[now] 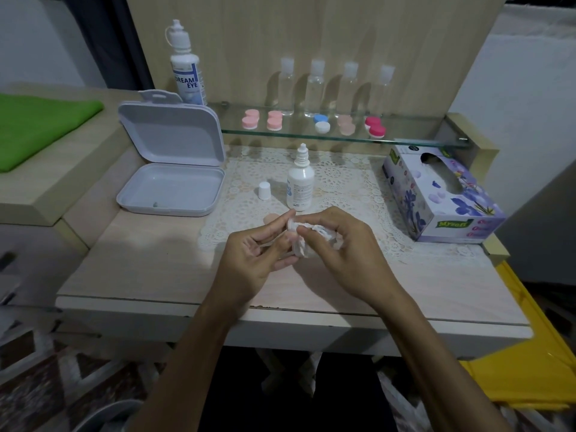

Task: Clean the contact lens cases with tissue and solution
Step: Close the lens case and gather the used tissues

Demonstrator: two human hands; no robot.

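My left hand (254,254) pinches a white contact lens case (298,246) above the middle of the table. My right hand (338,241) holds a crumpled white tissue (321,230) and presses it against the case. A pale pink lid (271,218) lies on the lace mat just beyond my left fingers. A small white solution bottle (300,182) stands uncapped behind my hands, and its white cap (264,190) sits to its left. Several more lens cases, pink (250,119), blue and white (322,123) and magenta (375,126), line the glass shelf (405,139).
An open white plastic box (171,185) stands at the left. A tall solution bottle (186,67) rises behind it. A floral tissue box (442,194) sits at the right. Several clear bottles (314,88) stand on the shelf. A green cloth (37,126) lies far left.
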